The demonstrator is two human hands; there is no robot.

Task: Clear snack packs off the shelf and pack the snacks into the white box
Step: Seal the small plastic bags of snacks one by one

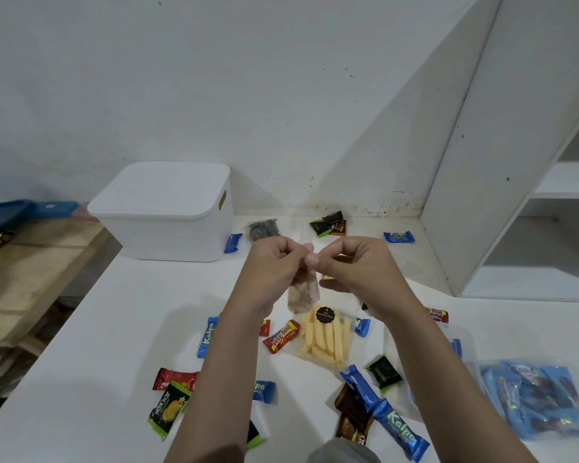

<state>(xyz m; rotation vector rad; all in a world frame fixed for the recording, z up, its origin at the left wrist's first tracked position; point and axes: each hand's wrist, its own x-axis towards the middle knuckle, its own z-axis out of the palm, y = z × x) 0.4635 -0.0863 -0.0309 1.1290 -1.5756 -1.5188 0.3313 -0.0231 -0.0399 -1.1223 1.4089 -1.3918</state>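
White walls and a white counter point(121, 329) were basically the whole scene. As for the white box point(168, 215), it sat at the back left with its lid on, so nothing looked packed yet. Loose snacks covered the counter, like the bag of yellow sticks point(325, 339). Both grips, left hand point(274, 265) and right hand point(358, 265), pinched the top of a small clear snack pack point(303, 295) held up over the pile.

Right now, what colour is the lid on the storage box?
White, matching the box; the lid shows best in the head view.
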